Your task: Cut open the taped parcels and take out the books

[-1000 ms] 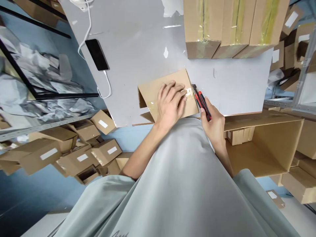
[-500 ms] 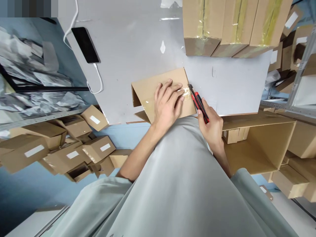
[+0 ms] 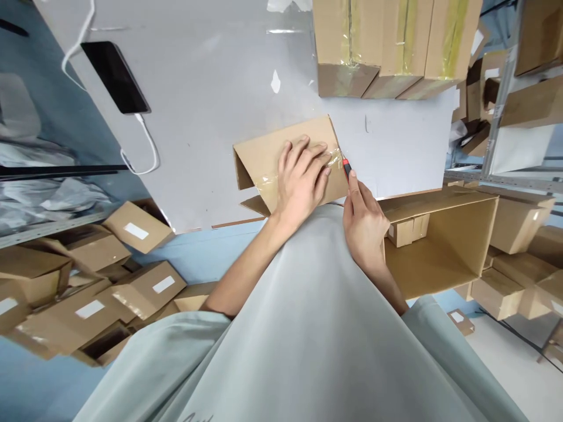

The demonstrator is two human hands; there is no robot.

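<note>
A brown cardboard box (image 3: 259, 155) lies tilted at the front of the table, its flaps open at the left end. Clear tape (image 3: 269, 186) runs along its top face. My left hand (image 3: 301, 176) rests on that face with fingers stretched and spread. My right hand (image 3: 366, 220) is wrapped round a red and black box cutter (image 3: 346, 166), its index finger laid along the handle. The cutter's tip meets the right edge of the box, by the end of the tape. Most of the handle is hidden in my palm.
Several taped cartons (image 3: 369, 35) stand at the table's back right. A phone (image 3: 116, 76) with a white cable (image 3: 152, 143) lies at the left. A large open carton (image 3: 453, 252) sits below the right table edge. More cardboard boxes (image 3: 145, 287) are piled low on the left.
My right hand has turned the box cutter and brought its tip against the box's right edge. My left hand stays on the box. The whole view has shifted somewhat.
</note>
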